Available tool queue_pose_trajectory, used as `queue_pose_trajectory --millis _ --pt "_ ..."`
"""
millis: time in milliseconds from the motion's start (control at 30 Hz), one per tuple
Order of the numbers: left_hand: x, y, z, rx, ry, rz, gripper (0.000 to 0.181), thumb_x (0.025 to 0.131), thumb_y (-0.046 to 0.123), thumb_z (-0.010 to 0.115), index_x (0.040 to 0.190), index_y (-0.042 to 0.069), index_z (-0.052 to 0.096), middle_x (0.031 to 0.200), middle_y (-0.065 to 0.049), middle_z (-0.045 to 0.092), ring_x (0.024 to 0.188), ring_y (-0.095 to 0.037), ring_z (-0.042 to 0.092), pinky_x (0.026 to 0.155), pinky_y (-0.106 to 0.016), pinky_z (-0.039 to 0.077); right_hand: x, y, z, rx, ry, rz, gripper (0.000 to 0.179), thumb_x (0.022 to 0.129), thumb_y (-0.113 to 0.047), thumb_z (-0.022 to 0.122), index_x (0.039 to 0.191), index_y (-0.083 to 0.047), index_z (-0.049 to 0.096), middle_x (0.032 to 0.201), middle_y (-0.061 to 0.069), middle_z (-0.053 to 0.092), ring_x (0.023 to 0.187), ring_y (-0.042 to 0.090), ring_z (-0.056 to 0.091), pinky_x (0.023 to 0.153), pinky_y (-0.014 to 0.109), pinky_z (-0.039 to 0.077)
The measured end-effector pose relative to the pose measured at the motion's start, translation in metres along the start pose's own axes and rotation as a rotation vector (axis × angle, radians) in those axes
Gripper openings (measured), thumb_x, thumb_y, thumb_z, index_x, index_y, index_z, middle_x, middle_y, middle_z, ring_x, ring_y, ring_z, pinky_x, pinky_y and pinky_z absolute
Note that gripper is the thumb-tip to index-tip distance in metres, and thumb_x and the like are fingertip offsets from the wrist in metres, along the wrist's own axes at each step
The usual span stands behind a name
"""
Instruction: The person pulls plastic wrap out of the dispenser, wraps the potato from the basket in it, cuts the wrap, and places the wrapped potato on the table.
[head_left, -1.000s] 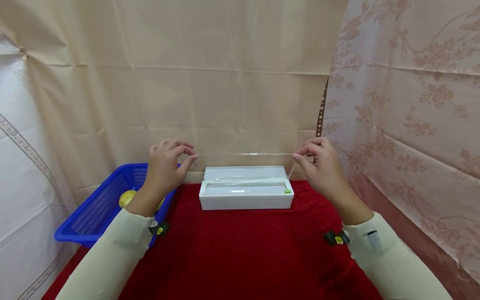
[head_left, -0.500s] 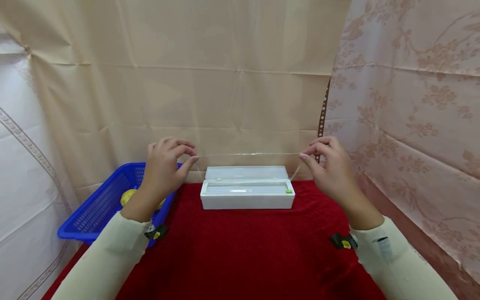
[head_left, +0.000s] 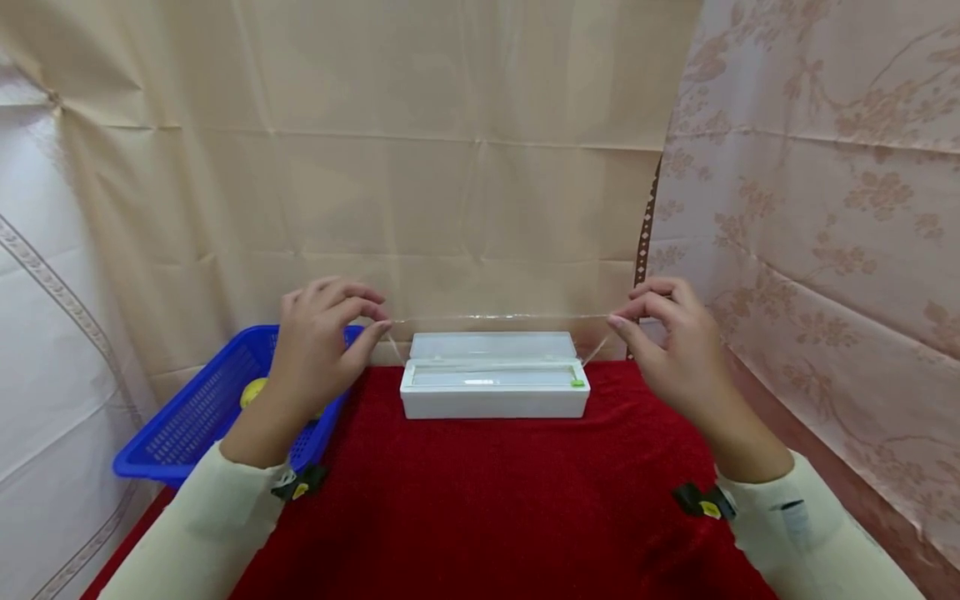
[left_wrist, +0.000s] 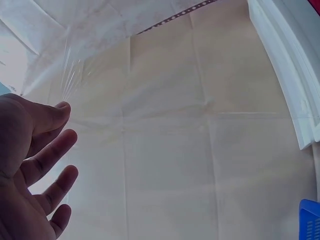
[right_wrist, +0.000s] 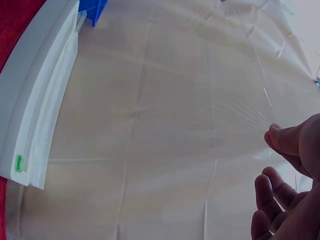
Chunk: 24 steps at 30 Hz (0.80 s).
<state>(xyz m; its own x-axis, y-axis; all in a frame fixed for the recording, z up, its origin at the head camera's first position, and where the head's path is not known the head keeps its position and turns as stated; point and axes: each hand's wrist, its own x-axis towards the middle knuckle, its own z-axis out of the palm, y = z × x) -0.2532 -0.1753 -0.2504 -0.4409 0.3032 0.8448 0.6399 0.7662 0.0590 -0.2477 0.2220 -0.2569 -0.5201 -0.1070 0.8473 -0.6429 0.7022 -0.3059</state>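
A sheet of clear cling film [head_left: 491,317] stretches between my two hands, above a white cling film dispenser box [head_left: 495,405]. My left hand [head_left: 318,342] pinches one corner of its edge between thumb and index finger. The other corner is pinched by my right hand [head_left: 678,350] in the same way. From both pinches the film's sides slope down to the box, whose lid [head_left: 491,344] is tipped back. A green slider [head_left: 577,383] sits at the box's right end. In the left wrist view, creases in the film fan out from the left hand's thumb [left_wrist: 62,112].
A blue plastic basket [head_left: 161,462] stands at the left, partly behind my left forearm, with a yellow round fruit [head_left: 252,392] in it. Red cloth [head_left: 495,508] covers the table. A beige curtain [head_left: 480,200] hangs behind, and a patterned one [head_left: 825,208] at the right.
Both hands have spread farther apart and come slightly lower and nearer to me, still pinching the cling film. The film's edge between them is longer and lower. The box stays in place.
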Motion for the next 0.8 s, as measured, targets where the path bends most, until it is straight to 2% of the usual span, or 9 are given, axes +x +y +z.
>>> queue_pose_trajectory --millis 267,367,500,800 --pt "-0.009 0.007 -0.01 -0.027 0.023 0.029 0.008 0.08 0.02 0.076 0.083 0.014 0.071 0.106 -0.001 0.066 0.113 -0.025 0.051 0.088 -0.052 0.031 -0.008 -0.013 -0.012 0.01 -0.007 -0.015 0.008 0.079 -0.011 0.077 0.081 -0.016 0.071 0.107 0.005 0.059 0.104 0.018 0.053 0.077 0.029 0.034" --pt "-0.014 0.011 -0.014 -0.025 0.022 0.047 0.009 0.081 0.022 0.075 0.084 0.015 0.071 0.106 -0.001 0.066 0.113 -0.025 0.051 0.088 -0.051 0.031 -0.012 -0.017 -0.017 0.011 -0.01 -0.029 0.011 0.078 -0.01 0.078 0.082 -0.017 0.071 0.107 0.005 0.059 0.106 0.018 0.053 0.082 0.026 0.034" --pt "-0.02 0.017 -0.018 -0.036 0.026 0.076 0.009 0.081 0.023 0.073 0.084 0.015 0.071 0.106 -0.001 0.066 0.113 -0.024 0.052 0.087 -0.049 0.031 -0.017 -0.021 -0.023 -0.008 -0.033 -0.019 0.012 0.077 -0.01 0.078 0.084 -0.018 0.071 0.108 0.002 0.058 0.106 0.016 0.052 0.08 0.025 0.035" --pt "-0.029 0.035 -0.028 -0.116 0.075 0.113 0.006 0.077 0.016 0.075 0.082 0.015 0.072 0.104 -0.001 0.068 0.11 -0.026 0.055 0.086 -0.048 0.03 -0.031 -0.029 -0.037 -0.018 -0.065 -0.017 0.017 0.076 -0.008 0.079 0.083 -0.02 0.07 0.11 0.001 0.059 0.104 0.015 0.052 0.082 0.023 0.034"
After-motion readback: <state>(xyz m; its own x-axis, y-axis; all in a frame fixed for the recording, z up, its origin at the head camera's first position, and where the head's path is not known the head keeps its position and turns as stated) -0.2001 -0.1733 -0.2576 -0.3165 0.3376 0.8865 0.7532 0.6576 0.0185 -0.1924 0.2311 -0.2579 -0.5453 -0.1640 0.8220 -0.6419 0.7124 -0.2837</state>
